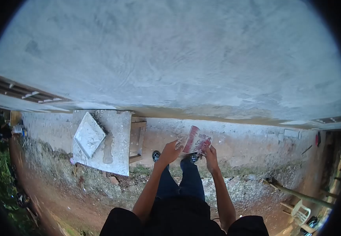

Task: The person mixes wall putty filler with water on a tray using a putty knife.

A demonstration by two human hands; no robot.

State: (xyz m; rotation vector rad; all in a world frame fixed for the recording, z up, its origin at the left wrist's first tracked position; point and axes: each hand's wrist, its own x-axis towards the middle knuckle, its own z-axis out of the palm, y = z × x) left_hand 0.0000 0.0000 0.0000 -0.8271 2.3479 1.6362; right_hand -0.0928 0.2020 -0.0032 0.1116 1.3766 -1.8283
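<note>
Between my hands is a flat, roughly rectangular red piece smeared with white residue; its exact kind is not clear. My right hand grips its lower right corner, the fingers closed on it. At its left edge my left hand has its fingers curled against it, with whitish residue on the fingertips. Both hands are low in front of my body, above my legs and shoes.
A pale wall with uneven, smeared coating fills the upper view. To the left, a white-spattered board on a wooden stand bears a white diamond-shaped slab or tray. At lower right are a wooden pole and a pale plastic chair.
</note>
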